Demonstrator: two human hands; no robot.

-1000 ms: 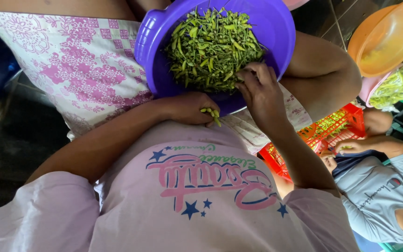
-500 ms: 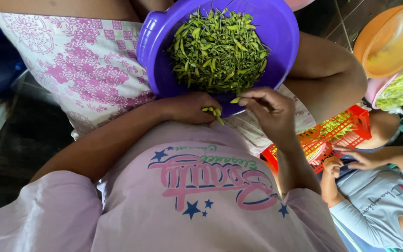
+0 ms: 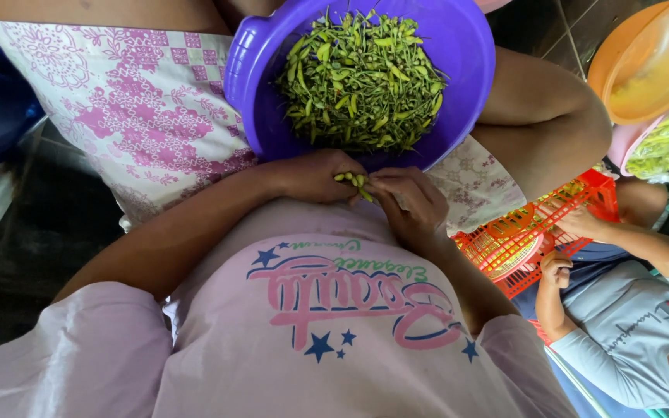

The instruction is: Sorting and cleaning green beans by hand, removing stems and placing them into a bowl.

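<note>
left hand (image 3: pixel 315 176) closed round a few small green pods (image 3: pixel 352 182) | right hand (image 3: pixel 412 203) pinching one pod's tip, at the purple basin (image 3: pixel 251 70) rim | pods likely light, thin, snappable, best pinched at the ends | basin on lap, over patterned cloth (image 3: pixel 133 108) | beyond: red crate (image 3: pixel 532 236), orange bowl (image 3: pixel 648 58)

Pods (image 3: pixel 361 81) in basin (image 3: pixel 253 85) on lap

Two basins: one purple (image 3: pixel 257 85), one orange (image 3: pixel 644 54).
</note>
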